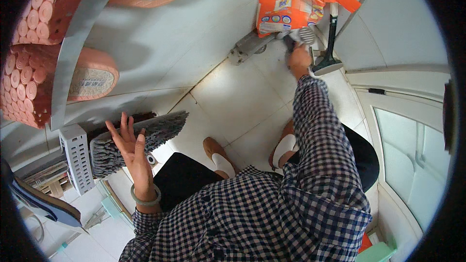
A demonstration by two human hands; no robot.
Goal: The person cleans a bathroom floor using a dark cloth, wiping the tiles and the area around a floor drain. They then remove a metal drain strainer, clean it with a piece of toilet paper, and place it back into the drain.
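Note:
My right hand [300, 60] reaches down into the corner below an orange detergent bag [282, 7]. Its fingers are around or against a dark and grey item that is blurred and partly hidden, so its kind is unclear. Just right of that hand stands a brush or squeegee with a black handle and flat head [328, 66]. A grey metal bracket or pipe cover [247, 48] lies left of it by the wall. My left hand [133, 143] is raised with its fingers spread, holding nothing, over a grey shaggy mop head [109, 153].
Pink slippers [91, 76] hang on a wall rack [69, 69] at the upper left. A white perforated plastic basket [78, 160] is beside the mop head. A white-framed glass door [411, 153] stands at the right. A green plastic container [378, 253] is at the lower right.

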